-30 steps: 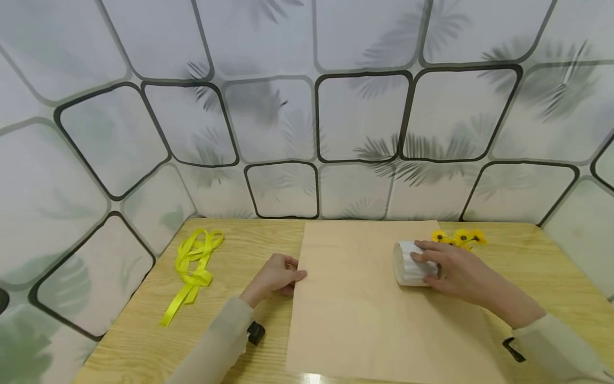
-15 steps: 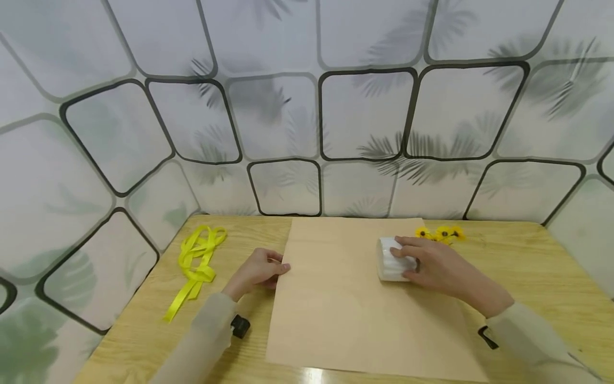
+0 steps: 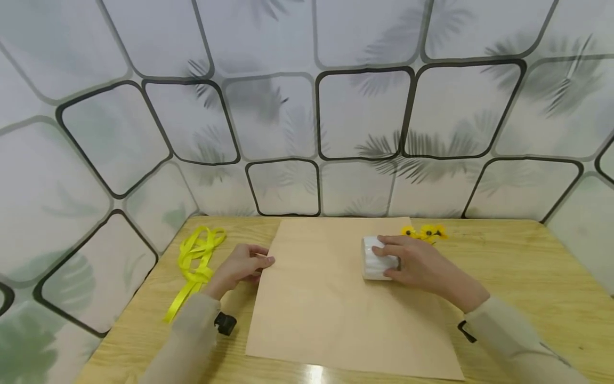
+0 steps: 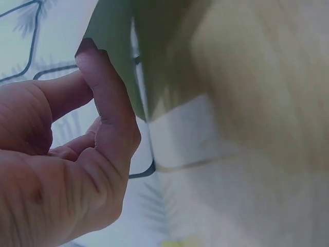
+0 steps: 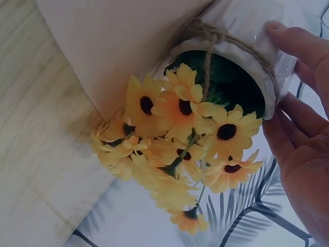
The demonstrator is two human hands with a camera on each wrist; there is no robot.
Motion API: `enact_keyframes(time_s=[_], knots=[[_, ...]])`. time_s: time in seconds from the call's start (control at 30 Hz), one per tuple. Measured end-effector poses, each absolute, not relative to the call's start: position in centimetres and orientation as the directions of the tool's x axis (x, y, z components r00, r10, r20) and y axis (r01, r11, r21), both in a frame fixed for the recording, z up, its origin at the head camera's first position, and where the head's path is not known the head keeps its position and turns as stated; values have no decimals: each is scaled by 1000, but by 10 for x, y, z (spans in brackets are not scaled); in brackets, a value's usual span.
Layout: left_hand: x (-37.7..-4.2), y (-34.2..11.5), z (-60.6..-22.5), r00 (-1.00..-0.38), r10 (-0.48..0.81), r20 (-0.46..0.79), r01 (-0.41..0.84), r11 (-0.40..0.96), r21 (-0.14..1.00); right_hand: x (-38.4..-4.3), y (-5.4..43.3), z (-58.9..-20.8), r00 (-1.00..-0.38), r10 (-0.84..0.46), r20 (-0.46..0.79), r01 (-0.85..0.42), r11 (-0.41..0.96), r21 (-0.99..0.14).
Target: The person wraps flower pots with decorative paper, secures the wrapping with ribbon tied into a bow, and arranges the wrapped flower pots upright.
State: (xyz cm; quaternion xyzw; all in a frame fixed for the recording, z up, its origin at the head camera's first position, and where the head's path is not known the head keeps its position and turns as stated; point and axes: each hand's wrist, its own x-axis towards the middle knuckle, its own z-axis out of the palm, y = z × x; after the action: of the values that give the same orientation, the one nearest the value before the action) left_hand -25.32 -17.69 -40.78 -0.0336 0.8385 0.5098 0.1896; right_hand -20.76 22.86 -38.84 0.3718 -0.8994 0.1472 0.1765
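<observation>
A large sheet of tan paper (image 3: 316, 320) lies on the wooden table in the head view. My left hand (image 3: 240, 269) pinches its left edge between thumb and fingers; in the left wrist view the sheet (image 4: 115, 41) rises from the fingertips. On the paper's right part a white flower pot (image 3: 376, 260) lies on its side. My right hand (image 3: 424, 266) grips the pot around its side, thumb nearest me. Yellow artificial flowers (image 5: 185, 123) with dark centres spill from the pot's mouth, and brown twine (image 5: 247, 47) is tied around its rim, as the right wrist view shows.
A tangled yellow ribbon (image 3: 196, 266) lies at the table's left, close to my left forearm. A patterned curtain (image 3: 364, 117) stands behind and beside the table (image 3: 518, 277).
Both hands have shifted left together, and the paper with the flower pot on it has slid left across the table. The ribbon has stayed put.
</observation>
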Motion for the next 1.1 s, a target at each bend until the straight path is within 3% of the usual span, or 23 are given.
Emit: enact_keyframes(time_s=[0.47,0.87,1.1], knots=[[-256,-180,-359,-923,300,-239,-155,278,948,-210,210,-387,-675,-623,396,-716,683,-145],[-249,-137,-332,-936,333,-112,-106,35,994,-213,205,-387,-652,-631,420,-735,662,-145],[-247,-105,-332,-939,332,-88,-144,-148,978,-213,204,-390,-656,-631,415,-735,660,-158]])
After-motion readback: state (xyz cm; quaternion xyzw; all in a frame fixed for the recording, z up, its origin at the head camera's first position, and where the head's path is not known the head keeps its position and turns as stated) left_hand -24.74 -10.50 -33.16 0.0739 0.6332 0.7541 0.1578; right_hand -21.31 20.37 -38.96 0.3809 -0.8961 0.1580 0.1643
